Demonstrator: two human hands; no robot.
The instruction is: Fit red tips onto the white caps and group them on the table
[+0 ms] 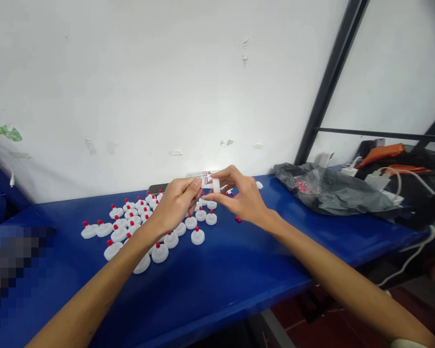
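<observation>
Above the far half of a glossy blue tabletop (217, 285), a person holds one white, round plastic cap (216, 185) between both hands, raised off the surface and turned on its side. The right hand (244, 195) grasps its wide rim between the thumb below and the fingers above, while the left hand (181, 200) pinches at its narrow end, the fingertips closed together; whether a red tip sits between them is hidden. Below and to the left, many white, round plastic caps with small red tips (197, 237) stand in a loose cluster on the tabletop, some partly covered by the left hand and forearm. Just beyond the hands lies a clear plastic cylinder with red and white markings (196, 177), near the white wall (166, 87), with a dark, flat object (157, 188) to its left. Below the right hand rests a small red plastic piece (238, 219). Farther right, a crumpled dark grey plastic bag (348, 200) spreads beside a black metal post (321, 104), with a clear plastic bag of red pieces (313, 178) on top.
</observation>
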